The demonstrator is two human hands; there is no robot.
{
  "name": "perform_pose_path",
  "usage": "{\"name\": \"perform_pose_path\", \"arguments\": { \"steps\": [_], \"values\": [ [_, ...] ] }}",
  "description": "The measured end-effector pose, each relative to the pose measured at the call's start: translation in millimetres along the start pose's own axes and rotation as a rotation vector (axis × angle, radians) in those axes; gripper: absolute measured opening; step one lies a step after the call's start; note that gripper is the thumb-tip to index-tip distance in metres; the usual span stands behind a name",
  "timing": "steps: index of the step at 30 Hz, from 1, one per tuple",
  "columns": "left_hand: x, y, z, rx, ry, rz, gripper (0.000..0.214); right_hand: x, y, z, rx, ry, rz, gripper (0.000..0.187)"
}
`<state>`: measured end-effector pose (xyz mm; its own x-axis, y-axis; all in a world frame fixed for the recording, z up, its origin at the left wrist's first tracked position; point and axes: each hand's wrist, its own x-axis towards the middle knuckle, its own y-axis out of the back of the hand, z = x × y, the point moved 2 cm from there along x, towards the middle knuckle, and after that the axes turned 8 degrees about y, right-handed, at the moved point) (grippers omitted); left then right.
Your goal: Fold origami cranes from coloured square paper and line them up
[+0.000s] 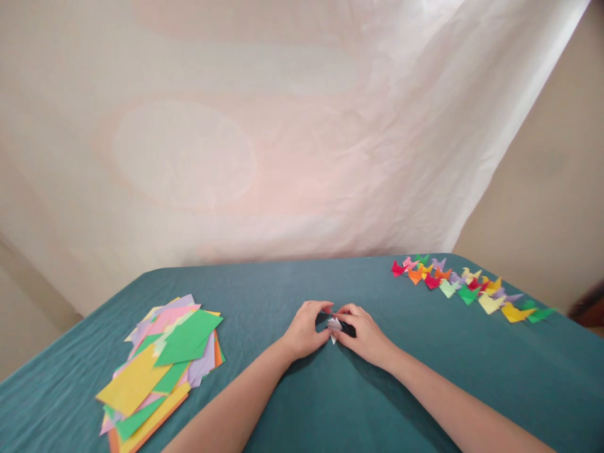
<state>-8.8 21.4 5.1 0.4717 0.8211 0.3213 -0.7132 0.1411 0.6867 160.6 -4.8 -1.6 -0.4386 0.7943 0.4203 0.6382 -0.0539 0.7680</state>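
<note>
A small piece of folded paper [335, 324], whitish to pale lilac, is between my two hands near the middle of the table. Its lower tip points toward me. My left hand [307, 328] curls in from the left, thumb and fingers closing on the paper's edge. From the other side my right hand [365, 335] pinches it with thumb and fingertips. A dark shadow lies under the right palm. The fingers partly cover the paper, so its full shape is hidden.
A loose pile of coloured paper sheets [189, 340] lies to the left. Several folded paper birds [469, 295] stand in rows at the far right. The table is covered with a teal cloth [264, 286]; a pale hanging sheet [292, 157] rises behind its back edge.
</note>
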Motion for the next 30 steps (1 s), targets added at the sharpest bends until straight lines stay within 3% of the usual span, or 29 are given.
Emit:
{"name": "perform_pose_path", "arguments": {
  "steps": [4,11,30],
  "values": [
    [0.8,-0.3,-0.3,0.012,0.025,0.02,0.043,-1.1,-0.5,1.6,0.033,-0.003,0.034,0.025],
    [3.3,-0.6,0.3,0.035,0.01,0.001,0.006,-1.3,3.4,-1.2,0.1,-0.008,0.083,0.01],
    [3.4,2.3,4.4,0.071,-0.002,-0.022,0.004,-2.4,4.0,-8.5,0.077,0.019,0.086,0.011]
  ]
}}
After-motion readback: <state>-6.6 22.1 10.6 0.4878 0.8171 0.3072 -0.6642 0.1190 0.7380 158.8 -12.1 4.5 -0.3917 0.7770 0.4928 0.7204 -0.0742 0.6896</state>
